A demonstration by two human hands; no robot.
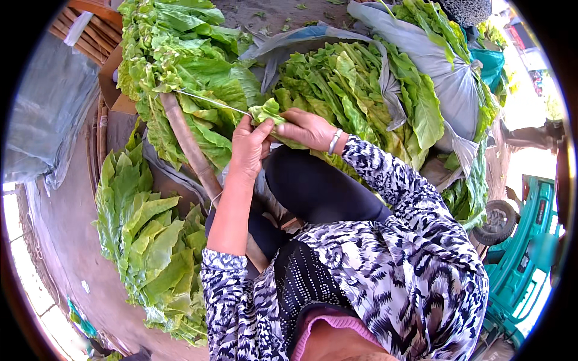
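My left hand [248, 147] is closed, its thumb and fingers pinching the stem ends of a small bunch of green tobacco leaves [267, 112]. From the other side my right hand [306, 129] grips the same bunch, a silvery bracelet on its wrist. A thin white string [212, 101] runs taut from the bunch to a wooden stick [185, 133], which slants down past my left forearm toward my lap. Thick rows of tobacco leaves [180, 60] hang along the stick's far end. Fingertips and leaf stems overlap, so the string's end is hidden.
Right of my knees, a heap of tobacco leaves [337, 84] lies in a grey plastic sheet [448, 99]. Another leaf pile [150, 246] rests on the ground at left. Beyond are a cardboard box [114, 81], wooden poles [90, 39] and a green vehicle [524, 259].
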